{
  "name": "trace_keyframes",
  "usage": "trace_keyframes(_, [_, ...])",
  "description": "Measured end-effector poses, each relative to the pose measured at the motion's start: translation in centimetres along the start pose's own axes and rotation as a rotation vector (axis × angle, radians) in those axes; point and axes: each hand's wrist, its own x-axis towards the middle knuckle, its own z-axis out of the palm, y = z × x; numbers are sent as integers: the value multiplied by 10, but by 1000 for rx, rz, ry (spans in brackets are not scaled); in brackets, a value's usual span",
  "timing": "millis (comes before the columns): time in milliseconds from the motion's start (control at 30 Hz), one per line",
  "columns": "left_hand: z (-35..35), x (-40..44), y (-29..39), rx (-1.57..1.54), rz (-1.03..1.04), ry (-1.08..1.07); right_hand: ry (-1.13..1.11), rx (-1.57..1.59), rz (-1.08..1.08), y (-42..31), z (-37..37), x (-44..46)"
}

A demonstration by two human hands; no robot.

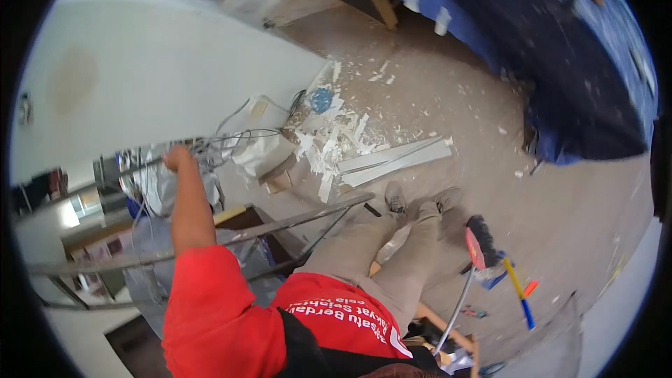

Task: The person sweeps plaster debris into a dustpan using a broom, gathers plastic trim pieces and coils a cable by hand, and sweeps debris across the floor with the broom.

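Gripping a rail of the metal frame, the left hand is closed; the right is out of view, its state untellable. The frame slants along the left side of the legs; white boards lie on the floor beyond the shoes.

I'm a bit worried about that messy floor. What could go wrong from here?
A shoe could slip on the white scraps scattered over the floor, or trip on the long white strips lying there. The metal frame might wobble if the left hand pulls on it.
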Motion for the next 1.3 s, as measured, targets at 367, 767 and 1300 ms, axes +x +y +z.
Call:
trace_keyframes(367, [11,-5,48,543,712,261,-421,100,-105,-298,-156,185])
trace_keyframes(767, [-1,-55,31,728,779,313,-153,-32,-1204,-638,-11,313])
trace_keyframes(1300, [-59,-220,-35,218,70,228,14,-268,-1112,-840,57,266])
